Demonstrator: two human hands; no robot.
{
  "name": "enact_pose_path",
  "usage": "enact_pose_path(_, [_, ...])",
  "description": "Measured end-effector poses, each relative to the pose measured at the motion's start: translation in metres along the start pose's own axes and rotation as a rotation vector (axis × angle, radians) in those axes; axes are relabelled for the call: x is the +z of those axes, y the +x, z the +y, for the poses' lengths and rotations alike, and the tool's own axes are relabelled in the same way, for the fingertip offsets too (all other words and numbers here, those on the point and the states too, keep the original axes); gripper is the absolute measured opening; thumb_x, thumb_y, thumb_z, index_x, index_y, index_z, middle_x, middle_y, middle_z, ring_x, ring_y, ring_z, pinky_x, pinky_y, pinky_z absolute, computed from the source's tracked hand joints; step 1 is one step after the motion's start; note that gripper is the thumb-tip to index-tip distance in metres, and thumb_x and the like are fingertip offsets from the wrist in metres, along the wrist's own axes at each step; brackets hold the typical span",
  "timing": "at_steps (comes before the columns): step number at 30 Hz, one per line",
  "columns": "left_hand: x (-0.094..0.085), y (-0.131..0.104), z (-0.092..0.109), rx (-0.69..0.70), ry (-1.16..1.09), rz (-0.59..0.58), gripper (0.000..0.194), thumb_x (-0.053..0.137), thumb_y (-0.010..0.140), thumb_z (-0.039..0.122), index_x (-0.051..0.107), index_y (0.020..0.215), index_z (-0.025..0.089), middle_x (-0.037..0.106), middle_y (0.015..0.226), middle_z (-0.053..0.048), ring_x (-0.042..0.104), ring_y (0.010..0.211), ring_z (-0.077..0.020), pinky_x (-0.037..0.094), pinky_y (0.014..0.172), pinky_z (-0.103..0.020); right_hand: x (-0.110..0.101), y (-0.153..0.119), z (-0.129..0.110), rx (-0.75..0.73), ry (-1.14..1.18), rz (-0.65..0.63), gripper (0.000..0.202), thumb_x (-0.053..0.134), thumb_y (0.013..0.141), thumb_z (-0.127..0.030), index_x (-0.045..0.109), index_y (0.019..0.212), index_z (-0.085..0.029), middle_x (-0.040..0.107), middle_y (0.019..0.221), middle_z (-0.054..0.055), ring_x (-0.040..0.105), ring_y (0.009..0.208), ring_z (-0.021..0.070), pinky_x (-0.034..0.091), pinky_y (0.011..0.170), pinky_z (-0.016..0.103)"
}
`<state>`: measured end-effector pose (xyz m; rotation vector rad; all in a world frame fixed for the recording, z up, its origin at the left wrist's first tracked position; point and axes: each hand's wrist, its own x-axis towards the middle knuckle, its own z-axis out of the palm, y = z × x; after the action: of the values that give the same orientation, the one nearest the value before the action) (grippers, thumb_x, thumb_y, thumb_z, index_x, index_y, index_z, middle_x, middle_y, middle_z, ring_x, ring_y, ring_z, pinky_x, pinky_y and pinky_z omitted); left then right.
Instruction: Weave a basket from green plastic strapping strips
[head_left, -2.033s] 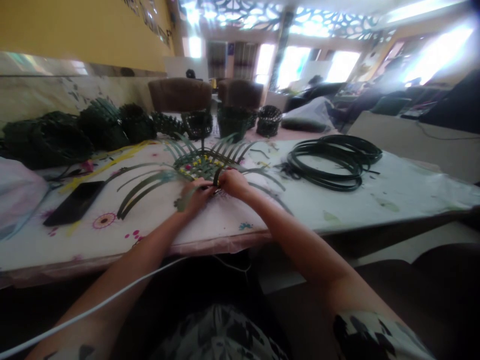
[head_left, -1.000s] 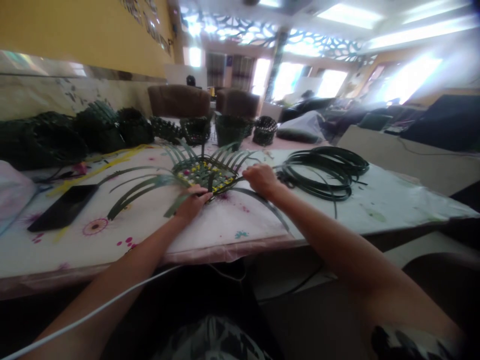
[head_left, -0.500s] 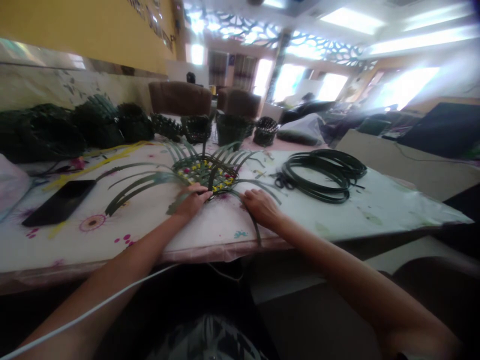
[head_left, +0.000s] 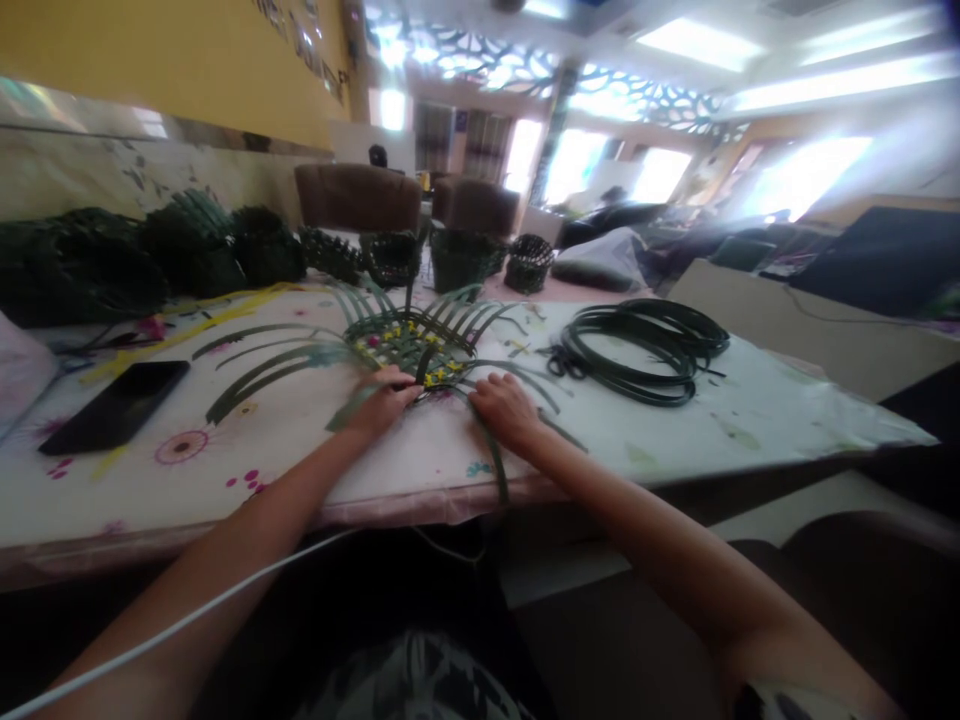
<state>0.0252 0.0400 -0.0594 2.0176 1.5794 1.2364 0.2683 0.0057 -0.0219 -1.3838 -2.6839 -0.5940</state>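
Observation:
A partly woven basket base (head_left: 409, 345) of dark green strips lies on the table, with yellow bits showing in the weave. Loose strip ends fan out from it on all sides. My left hand (head_left: 384, 400) is closed on the near edge of the weave, thumb and fingers pinched together. To the right of it, my right hand (head_left: 506, 405) is closed round a green strip (head_left: 499, 465), whose tail hangs down toward the table's front edge. The fingertips of both hands are partly hidden.
Coiled green strips (head_left: 637, 350) lie to the right, with dark scissors (head_left: 566, 363) beside them. A black phone (head_left: 116, 405) rests at left. Several dark woven baskets (head_left: 274, 245) line the back. A white cable (head_left: 202, 610) crosses over my left forearm.
My right hand has moved slightly left, closer to the woven base, and the strip's tail has shifted left with it. The left hand stays at the near edge.

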Motion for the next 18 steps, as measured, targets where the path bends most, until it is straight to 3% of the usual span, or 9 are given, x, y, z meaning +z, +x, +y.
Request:
enact_pose_path(3, [0.001,0.000,-0.003,-0.007,0.002,0.011,0.011,0.075,0.076,0.032,0.075,0.083,0.023,0.074,0.100,-0.003,0.066,0.105,-0.0209,0.050,0.096,-0.031,-0.002,0.003,0.005,-0.005,0.058,0.031,0.020,0.050,0.097,-0.018,0.069,0.094,-0.016,0.063,0.092,0.009,0.050,0.089,0.0214,0.031,0.075,0.032])
enact_pose_path(7, [0.000,0.000,-0.001,-0.009,0.001,0.013,0.013,0.075,0.076,0.034,0.076,0.085,0.025,0.074,0.099,-0.003,0.066,0.103,-0.0214,0.051,0.095,-0.033,-0.001,0.008,0.004,0.008,0.132,0.107,0.030,0.051,0.098,-0.019,0.064,0.124,-0.024,0.062,0.099,0.006,0.050,0.086,0.0185,0.034,0.076,0.029])
enact_pose_path(9, [-0.002,-0.001,0.000,0.010,-0.003,0.001,0.014,0.074,0.076,0.036,0.076,0.086,0.026,0.075,0.094,-0.002,0.067,0.099,-0.0215,0.052,0.091,-0.033,0.001,0.013,0.003,0.002,0.179,0.144,0.034,0.052,0.098,-0.022,0.063,0.129,-0.031,0.061,0.103,0.006,0.051,0.091,0.0186,0.035,0.079,0.029])
enact_pose_path(14, [-0.007,-0.002,0.004,0.105,-0.011,-0.041,0.015,0.071,0.079,0.035,0.077,0.086,0.025,0.074,0.091,-0.003,0.066,0.089,-0.0193,0.051,0.082,-0.030,0.015,0.024,0.007,-0.035,0.280,0.209,0.024,0.049,0.100,-0.030,0.072,0.105,-0.025,0.061,0.094,0.005,0.052,0.091,0.0185,0.039,0.079,0.029])
enact_pose_path(18, [-0.010,-0.001,0.008,0.120,-0.021,-0.077,0.013,0.071,0.079,0.034,0.077,0.082,0.023,0.074,0.089,-0.002,0.066,0.086,-0.0181,0.049,0.080,-0.028,0.026,0.032,0.012,-0.143,0.350,0.234,0.025,0.047,0.101,-0.026,0.071,0.096,-0.020,0.062,0.096,0.007,0.053,0.092,0.0180,0.040,0.082,0.031])
